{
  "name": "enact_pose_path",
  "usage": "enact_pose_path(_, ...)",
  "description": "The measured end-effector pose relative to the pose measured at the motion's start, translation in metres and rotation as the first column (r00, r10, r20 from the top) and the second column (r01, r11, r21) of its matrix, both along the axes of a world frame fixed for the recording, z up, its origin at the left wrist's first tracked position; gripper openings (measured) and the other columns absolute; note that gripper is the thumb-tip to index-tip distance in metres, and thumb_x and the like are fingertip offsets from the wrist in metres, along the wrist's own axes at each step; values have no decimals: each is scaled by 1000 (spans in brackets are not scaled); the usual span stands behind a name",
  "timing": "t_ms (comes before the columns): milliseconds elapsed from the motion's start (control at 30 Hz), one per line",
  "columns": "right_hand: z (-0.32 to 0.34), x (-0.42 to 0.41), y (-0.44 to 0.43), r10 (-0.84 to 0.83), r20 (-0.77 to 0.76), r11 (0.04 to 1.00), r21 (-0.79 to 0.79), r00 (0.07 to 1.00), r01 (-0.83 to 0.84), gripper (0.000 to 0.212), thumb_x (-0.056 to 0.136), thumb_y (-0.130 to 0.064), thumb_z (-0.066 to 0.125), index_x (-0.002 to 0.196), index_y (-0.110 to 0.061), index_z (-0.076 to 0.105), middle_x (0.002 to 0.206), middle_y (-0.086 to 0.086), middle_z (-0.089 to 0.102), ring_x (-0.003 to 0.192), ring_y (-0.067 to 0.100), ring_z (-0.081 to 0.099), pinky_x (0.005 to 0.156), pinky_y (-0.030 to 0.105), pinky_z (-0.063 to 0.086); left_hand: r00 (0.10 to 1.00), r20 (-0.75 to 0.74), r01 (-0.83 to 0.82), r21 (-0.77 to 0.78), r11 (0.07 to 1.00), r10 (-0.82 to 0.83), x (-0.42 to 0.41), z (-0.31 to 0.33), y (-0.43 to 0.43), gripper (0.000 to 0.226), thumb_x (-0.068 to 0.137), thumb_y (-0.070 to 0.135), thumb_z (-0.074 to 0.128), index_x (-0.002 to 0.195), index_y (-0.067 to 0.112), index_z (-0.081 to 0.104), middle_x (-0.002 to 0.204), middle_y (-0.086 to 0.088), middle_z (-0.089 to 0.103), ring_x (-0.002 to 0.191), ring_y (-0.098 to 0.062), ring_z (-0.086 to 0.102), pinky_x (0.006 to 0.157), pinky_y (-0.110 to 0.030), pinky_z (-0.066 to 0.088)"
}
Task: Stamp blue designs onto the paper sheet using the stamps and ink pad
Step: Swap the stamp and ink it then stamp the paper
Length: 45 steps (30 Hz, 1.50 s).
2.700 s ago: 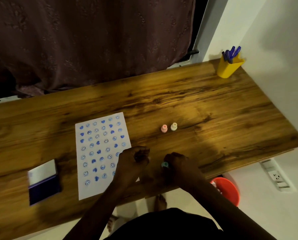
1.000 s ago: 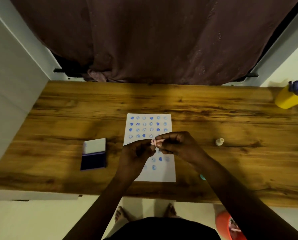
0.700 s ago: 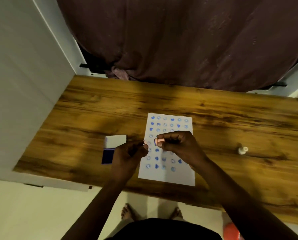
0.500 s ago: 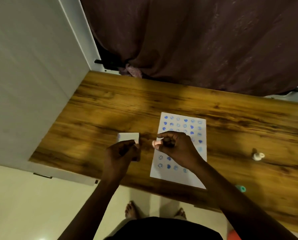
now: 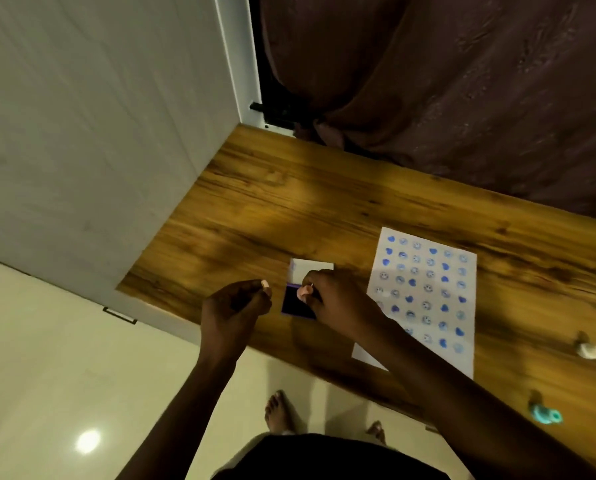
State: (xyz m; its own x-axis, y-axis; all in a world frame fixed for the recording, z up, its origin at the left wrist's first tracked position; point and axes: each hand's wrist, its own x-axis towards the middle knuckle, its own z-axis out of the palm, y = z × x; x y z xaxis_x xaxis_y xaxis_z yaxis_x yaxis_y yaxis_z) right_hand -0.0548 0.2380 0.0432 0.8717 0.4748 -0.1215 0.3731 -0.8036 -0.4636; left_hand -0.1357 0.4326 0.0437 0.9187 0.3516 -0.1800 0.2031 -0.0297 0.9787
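Note:
The white paper sheet (image 5: pixel 464 355) lies on the wooden desk (image 5: pixel 262 206), covered with rows of blue hearts and smiley faces. To its left the ink pad (image 5: pixel 294 304) sits with its white lid (image 5: pixel 308 266) folded back. My right hand (image 5: pixel 341 303) pinches a small pink stamp (image 5: pixel 305 291) just over the dark blue pad; contact cannot be told. My left hand (image 5: pixel 234 306) is left of the pad, its fingertips closed on a small pink piece (image 5: pixel 264 284) that looks like the stamp's cap.
A white stamp (image 5: pixel 589 349) and a teal stamp (image 5: pixel 546 415) lie on the desk right of the sheet. A white wall panel (image 5: pixel 99 133) borders the desk's left end, and a dark curtain (image 5: pixel 445 81) hangs behind. The near edge drops to the floor.
Both hands came off the sheet and went left. The pink stamp and its small piece were pulled apart; my right hand brought the stamp to the ink pad. The view swung left.

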Motion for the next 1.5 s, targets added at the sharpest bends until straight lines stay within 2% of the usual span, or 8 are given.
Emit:
enact_pose_path(333,-9,0,28,75,88,974,-221,993,-54,19,94,-27,68,111,-17,68,113,5,73,100,24,71,79,36,58,999,-43,-5,-39,999,3,1,-10,21,12,90,23,80,101,19,82,88,-8,82,86,-31,79,81,-48,65)
enact_pose_path(567,-16,-4,39,79,56,955,-289,995,-60,30,100,-26,62,127,-15,63,128,8,67,116,23,65,95,31,51,998,-60,29,-48,998,-32,11,-14,22,5,90,20,80,95,22,82,87,-5,82,84,-26,79,79,-43,64)
enact_pose_path(800,-21,-3,47,25,-64,928,-369,998,-47,33,99,-20,63,132,-12,60,133,11,62,123,32,60,105,43,48,997,-29,64,-57,996,-66,23,-11,15,7,92,16,77,96,12,81,86,-7,82,83,-30,79,74,-35,64)
enact_pose_path(900,-19,1,44,29,-45,953,-299,999,-41,20,96,-12,59,115,-10,66,117,15,69,102,33,67,85,44,55,996,-9,84,-60,995,-85,25,-7,12,8,92,17,78,96,12,81,86,-7,82,83,-30,79,73,-30,63)
enact_pose_path(1033,-15,3,41,-40,4,976,-216,999,40,22,95,-21,71,115,-13,71,116,11,72,104,29,70,81,34,53,997,-13,81,-65,995,-82,26,-3,11,6,91,18,79,96,18,82,87,-6,82,86,-28,79,79,-40,63)
enact_pose_path(1133,-13,4,36,-72,25,988,-137,997,75,20,94,-25,71,111,-16,70,112,10,73,101,27,71,79,34,57,995,4,98,-94,991,-98,27,0,9,9,91,17,79,95,23,83,88,-5,83,87,-26,80,78,-36,64)
enact_pose_path(1333,-2,13,19,-212,-148,969,94,966,227,14,90,-30,74,96,-18,76,93,1,76,84,15,71,73,36,61,984,22,175,-59,983,-174,28,3,-1,10,91,20,79,97,27,82,92,-1,83,87,-19,80,74,-29,64)
enact_pose_path(1500,15,7,-22,-321,-463,787,355,826,505,21,85,-34,82,98,-18,80,91,-2,79,82,9,74,72,25,61,964,21,266,-46,963,-265,34,4,-26,12,92,13,76,97,22,82,91,1,83,85,-13,80,69,-18,59)
